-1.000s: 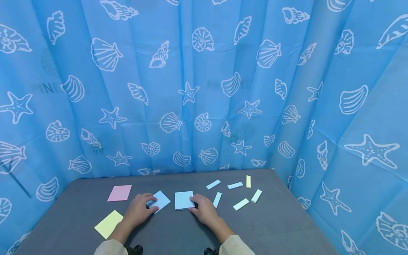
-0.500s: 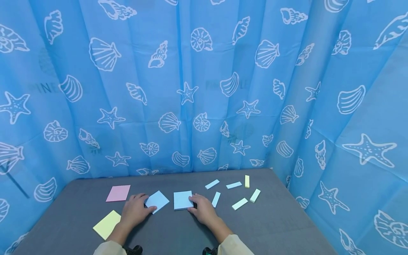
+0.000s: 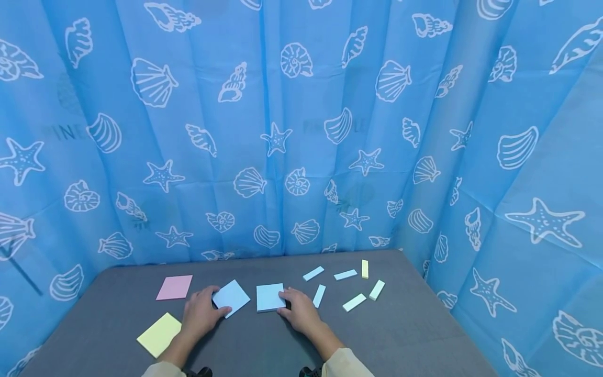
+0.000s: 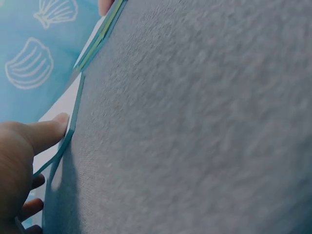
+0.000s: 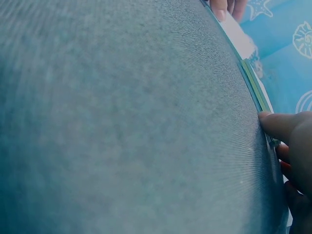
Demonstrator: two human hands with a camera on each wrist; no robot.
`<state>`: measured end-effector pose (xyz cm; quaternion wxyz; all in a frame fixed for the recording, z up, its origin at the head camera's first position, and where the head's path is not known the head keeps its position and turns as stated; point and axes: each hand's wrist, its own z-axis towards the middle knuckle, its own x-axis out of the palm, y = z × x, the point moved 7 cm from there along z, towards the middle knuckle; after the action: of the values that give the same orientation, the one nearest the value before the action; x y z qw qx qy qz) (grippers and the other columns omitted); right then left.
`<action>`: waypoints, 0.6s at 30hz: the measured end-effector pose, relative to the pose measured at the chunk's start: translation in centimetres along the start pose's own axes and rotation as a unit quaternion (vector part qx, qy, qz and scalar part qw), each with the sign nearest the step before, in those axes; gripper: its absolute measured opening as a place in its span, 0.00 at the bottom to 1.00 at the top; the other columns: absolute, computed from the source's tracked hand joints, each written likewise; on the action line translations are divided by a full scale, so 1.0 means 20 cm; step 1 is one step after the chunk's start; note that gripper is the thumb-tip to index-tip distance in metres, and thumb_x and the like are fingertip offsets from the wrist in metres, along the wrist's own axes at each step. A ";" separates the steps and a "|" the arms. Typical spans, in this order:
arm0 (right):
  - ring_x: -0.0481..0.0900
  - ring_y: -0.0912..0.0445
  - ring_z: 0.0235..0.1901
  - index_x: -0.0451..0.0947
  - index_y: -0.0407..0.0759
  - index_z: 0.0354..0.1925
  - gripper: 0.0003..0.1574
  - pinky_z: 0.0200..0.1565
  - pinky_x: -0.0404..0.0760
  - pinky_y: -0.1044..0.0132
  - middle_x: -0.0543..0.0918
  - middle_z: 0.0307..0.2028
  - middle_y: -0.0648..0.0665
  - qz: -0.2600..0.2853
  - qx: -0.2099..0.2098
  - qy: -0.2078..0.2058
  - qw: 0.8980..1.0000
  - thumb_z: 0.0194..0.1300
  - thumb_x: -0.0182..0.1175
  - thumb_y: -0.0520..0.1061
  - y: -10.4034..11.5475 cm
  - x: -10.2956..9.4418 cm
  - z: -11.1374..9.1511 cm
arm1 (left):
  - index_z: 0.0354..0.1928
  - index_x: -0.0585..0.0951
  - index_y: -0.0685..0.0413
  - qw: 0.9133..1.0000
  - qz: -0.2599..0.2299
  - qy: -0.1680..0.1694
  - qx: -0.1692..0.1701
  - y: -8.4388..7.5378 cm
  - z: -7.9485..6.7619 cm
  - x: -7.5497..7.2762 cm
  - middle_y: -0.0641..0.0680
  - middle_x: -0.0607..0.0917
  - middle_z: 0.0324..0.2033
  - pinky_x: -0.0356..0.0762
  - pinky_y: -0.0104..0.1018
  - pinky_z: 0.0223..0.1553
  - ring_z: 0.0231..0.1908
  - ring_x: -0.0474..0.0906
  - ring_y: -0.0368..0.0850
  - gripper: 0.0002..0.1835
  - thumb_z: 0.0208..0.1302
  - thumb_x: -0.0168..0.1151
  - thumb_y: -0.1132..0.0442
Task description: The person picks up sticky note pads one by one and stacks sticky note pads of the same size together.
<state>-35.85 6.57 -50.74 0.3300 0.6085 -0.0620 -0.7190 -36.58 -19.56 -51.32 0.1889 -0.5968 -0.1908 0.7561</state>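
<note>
In the head view, my left hand [image 3: 200, 312] holds a light blue square sticky note pad [image 3: 233, 297], turned like a diamond, by its left side. The left wrist view shows the thumb on the pad's near edge, with a shadow below it. To the right, my right hand [image 3: 301, 312] grips the right side of a square stack of sticky note pads [image 3: 269, 297]. Its top is light blue, and a yellow-green layer [image 5: 254, 84] shows along its side in the right wrist view. A narrow gap separates pad and stack in the head view.
A pink square pad [image 3: 174, 287] lies at the back left, and a yellow one [image 3: 159, 334] beside my left forearm. Several narrow strip pads, such as a blue one [image 3: 319, 296] and a yellow one [image 3: 365, 268], are scattered right on the grey table [image 3: 400, 335]. A blue curtain [image 3: 301, 157] hangs behind.
My left fingers have drawn back from over the blue pad toward its left edge, uncovering more of it. The right hand stays at the stack. The whole view has shifted slightly.
</note>
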 end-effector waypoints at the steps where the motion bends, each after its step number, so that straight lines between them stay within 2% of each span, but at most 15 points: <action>1: 0.71 0.47 0.63 0.77 0.42 0.60 0.28 0.59 0.69 0.48 0.77 0.60 0.42 0.001 0.001 0.000 1.000 0.63 0.67 0.47 0.00 0.00 0.00 | 0.58 0.75 0.63 1.000 -0.003 -0.003 -0.002 0.00 0.00 0.00 0.67 0.78 0.54 0.60 0.65 0.55 0.55 0.69 0.66 0.37 0.49 0.77 0.51; 8: 0.70 0.47 0.63 0.77 0.42 0.60 0.28 0.60 0.69 0.48 0.77 0.60 0.42 0.006 0.000 0.000 1.000 0.63 0.66 0.47 0.00 -0.01 0.00 | 0.60 0.75 0.59 0.999 -0.017 -0.027 0.000 -0.02 0.00 -0.01 0.66 0.78 0.55 0.57 0.66 0.54 0.53 0.71 0.65 0.36 0.49 0.78 0.54; 12: 0.70 0.46 0.63 0.77 0.42 0.60 0.28 0.60 0.69 0.48 0.77 0.60 0.42 0.007 0.001 -0.001 1.000 0.63 0.67 0.47 0.00 -0.01 0.00 | 0.60 0.75 0.55 0.999 -0.043 -0.032 -0.008 -0.02 -0.01 -0.01 0.65 0.78 0.56 0.53 0.66 0.55 0.53 0.71 0.65 0.35 0.50 0.77 0.58; 15: 0.70 0.46 0.63 0.77 0.42 0.61 0.29 0.60 0.69 0.48 0.77 0.60 0.42 0.007 0.003 0.002 1.000 0.63 0.67 0.47 0.00 0.00 0.01 | 0.60 0.75 0.54 0.997 -0.072 -0.030 -0.014 -0.02 -0.01 -0.01 0.63 0.81 0.48 0.55 0.63 0.53 0.48 0.72 0.61 0.32 0.51 0.76 0.61; 18: 0.70 0.47 0.63 0.76 0.43 0.61 0.29 0.60 0.68 0.48 0.77 0.61 0.43 0.005 0.007 0.006 1.000 0.63 0.66 0.48 -0.01 0.00 0.01 | 0.59 0.75 0.54 0.994 -0.109 -0.027 -0.014 -0.01 -0.02 -0.01 0.57 0.78 0.38 0.62 0.55 0.49 0.40 0.72 0.55 0.30 0.54 0.73 0.64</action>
<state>-36.02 6.61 -50.87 0.3296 0.6149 -0.0675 -0.7133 -36.21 -19.46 -51.04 0.2566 -0.5542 -0.2705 0.7442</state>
